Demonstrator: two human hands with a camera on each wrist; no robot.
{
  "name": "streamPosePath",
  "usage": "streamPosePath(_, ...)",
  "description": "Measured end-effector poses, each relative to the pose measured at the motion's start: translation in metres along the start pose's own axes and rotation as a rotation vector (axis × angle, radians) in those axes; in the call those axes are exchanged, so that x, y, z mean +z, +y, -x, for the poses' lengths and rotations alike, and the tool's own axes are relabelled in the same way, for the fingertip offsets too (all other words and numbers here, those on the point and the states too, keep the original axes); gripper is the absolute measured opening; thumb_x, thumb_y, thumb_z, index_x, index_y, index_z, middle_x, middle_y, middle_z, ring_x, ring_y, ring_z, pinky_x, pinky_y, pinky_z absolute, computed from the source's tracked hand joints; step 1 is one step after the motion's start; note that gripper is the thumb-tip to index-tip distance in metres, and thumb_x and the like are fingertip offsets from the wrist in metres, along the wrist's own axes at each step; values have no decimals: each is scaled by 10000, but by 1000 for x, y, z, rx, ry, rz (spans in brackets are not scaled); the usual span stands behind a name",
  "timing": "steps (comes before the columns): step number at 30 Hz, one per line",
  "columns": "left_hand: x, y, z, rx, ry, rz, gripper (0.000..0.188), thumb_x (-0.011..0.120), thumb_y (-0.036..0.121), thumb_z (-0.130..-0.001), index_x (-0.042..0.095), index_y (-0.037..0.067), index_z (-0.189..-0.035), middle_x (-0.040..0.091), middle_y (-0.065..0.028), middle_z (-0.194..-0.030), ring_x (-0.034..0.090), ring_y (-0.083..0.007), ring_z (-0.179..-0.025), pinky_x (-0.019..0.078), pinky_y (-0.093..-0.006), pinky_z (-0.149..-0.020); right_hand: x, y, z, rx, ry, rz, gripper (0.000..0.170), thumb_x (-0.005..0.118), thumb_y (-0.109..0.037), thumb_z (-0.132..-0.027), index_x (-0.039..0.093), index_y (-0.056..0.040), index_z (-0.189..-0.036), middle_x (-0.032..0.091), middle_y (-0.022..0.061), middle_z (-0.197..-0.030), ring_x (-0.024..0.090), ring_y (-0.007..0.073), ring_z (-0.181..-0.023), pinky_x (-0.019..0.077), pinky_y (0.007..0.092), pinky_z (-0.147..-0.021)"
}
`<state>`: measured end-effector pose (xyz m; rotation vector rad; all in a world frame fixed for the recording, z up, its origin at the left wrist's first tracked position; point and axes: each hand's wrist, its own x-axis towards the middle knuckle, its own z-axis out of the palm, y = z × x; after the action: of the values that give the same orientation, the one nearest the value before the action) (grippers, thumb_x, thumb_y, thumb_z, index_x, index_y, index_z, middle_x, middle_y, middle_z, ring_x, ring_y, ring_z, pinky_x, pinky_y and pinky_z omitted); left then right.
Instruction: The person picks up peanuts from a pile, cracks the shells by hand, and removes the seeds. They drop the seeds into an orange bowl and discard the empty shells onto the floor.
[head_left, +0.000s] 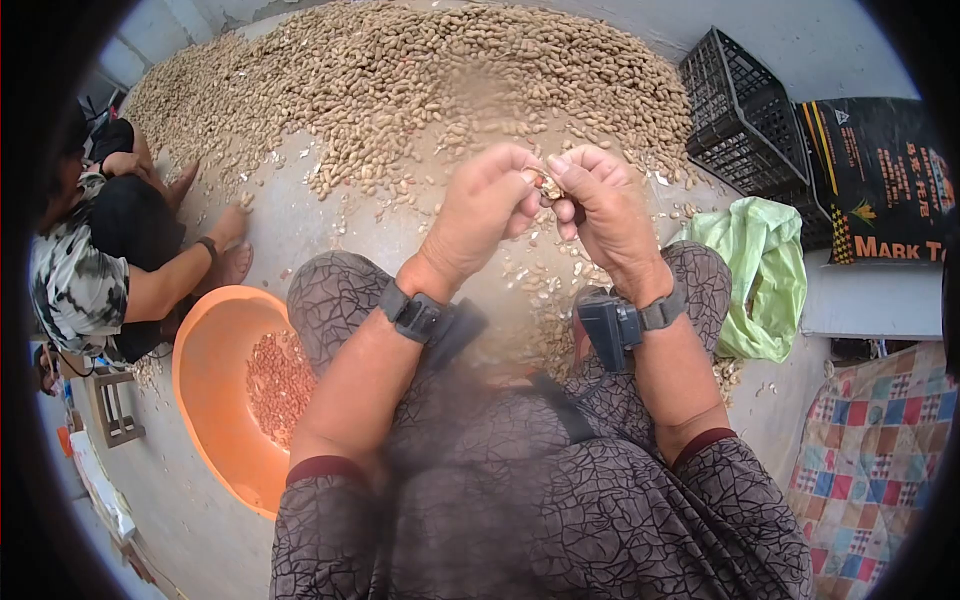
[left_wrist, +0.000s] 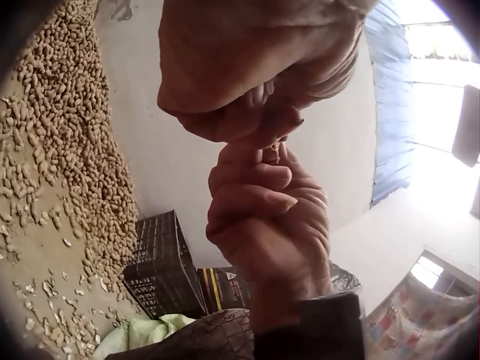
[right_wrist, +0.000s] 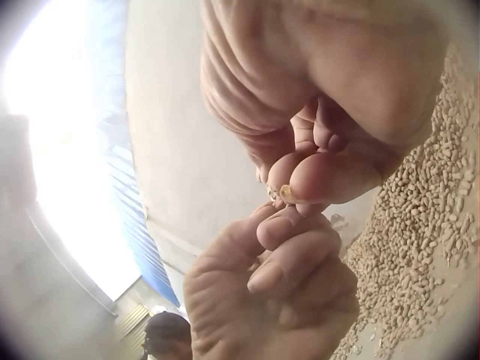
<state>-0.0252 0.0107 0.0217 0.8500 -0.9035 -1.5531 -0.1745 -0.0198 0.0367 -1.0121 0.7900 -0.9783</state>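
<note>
Both hands meet in front of the lap, fingertip to fingertip, around a peanut [head_left: 546, 187] with its shell broken and a bit of reddish kernel showing. My left hand [head_left: 482, 205] pinches one side of it between thumb and fingers. From the other side my right hand [head_left: 608, 205] pinches it the same way. In the right wrist view a pale piece of shell [right_wrist: 274, 196] shows between the fingertips, while most of the nut is hidden by the fingers. An orange basin [head_left: 205, 400] with shelled red peanut kernels [head_left: 280, 385] stands by the left knee.
A big heap of unshelled peanuts [head_left: 430, 75] covers the floor ahead, with loose shells nearer. Another person [head_left: 110, 260] sits at left. To the right are a black crate [head_left: 745, 115], a light green bag [head_left: 755, 270], a black printed sack [head_left: 880, 180] and a patchwork cloth [head_left: 870, 450].
</note>
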Motion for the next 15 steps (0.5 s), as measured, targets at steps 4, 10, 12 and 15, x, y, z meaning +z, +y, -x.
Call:
streamPosePath(4, -4, 0, -1, -69, 17, -14, 136, 468, 77, -844, 547, 7, -931, 525, -8, -654, 408, -47, -473, 295, -170, -405, 8, 0, 4, -47, 39, 167, 180, 659, -155, -815, 560, -20, -746, 550, 5, -581, 502, 35, -469, 388, 174, -369)
streamPosePath(10, -5, 2, -3, -146, 30, 51, 166, 421, 66, -828, 547, 9, -921, 524, -16, -649, 408, -52, -453, 274, -166, -379, 16, -1, 6, -126, 103, 393, 181, 647, -130, -813, 547, -21, -709, 551, 9, -584, 507, 38, -488, 399, 183, -377)
streamPosePath(12, -5, 3, -3, -145, 30, 37, 170, 420, 57, -820, 545, 3, -923, 525, -20, -650, 412, -53, -457, 278, -168, -379, 16, -2, 6, -121, 121, 440, 187, 626, -182, -843, 572, -19, -768, 555, -5, -606, 489, 16, -480, 405, 155, -402)
streamPosePath(15, -5, 4, -3, -159, 30, 22, 187, 415, 39, -805, 538, -11, -936, 529, -30, -655, 422, -57, -463, 285, -170, -379, 16, -2, 6, -112, 115, 432, 188, 627, -184, -843, 573, -20, -768, 555, -9, -605, 492, 15, -484, 405, 155, -402)
